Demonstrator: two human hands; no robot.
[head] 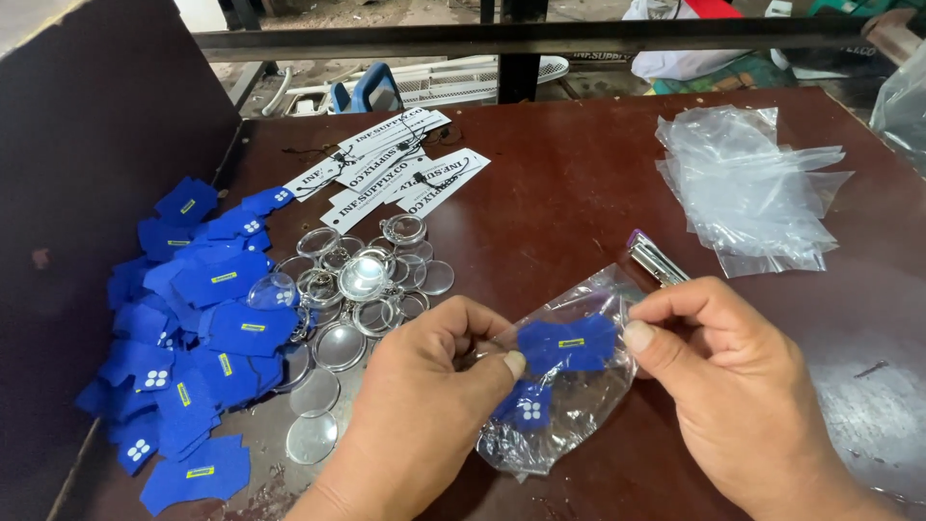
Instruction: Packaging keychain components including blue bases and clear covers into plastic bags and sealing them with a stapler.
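Near the front edge of a dark reddish-brown table [598, 183], two bare hands hold a small clear plastic bag [564, 386] between them, just above the tabletop. The left hand [434, 405] pinches the bag's left side, thumb pressed against the curled fingers with the plastic caught between. The right hand [733, 386] grips the bag's upper right edge, thumb and forefinger closed on the film. Inside the bag lie two blue shirt-shaped felt pieces [564, 345], one with a small yellow label facing up and, below it, one showing a white dot mark. To the left of the hands, a loose heap of the same blue felt shapes [193, 328] spreads along the table's left side, beside a dark upright board [96, 145]. Between that heap and the hands sits a cluster of clear round keyring shells [357, 289], some with metal rings, a few flat discs lying apart nearer the front. Beyond them, white paper tags [395, 164] with black strings fan out toward the table's far edge. At the far right rests a pile of empty clear bags [752, 193]. Just beyond the right hand's fingers, a small silvery object with a purple end [656, 259] lies on the table; what it is cannot be told.
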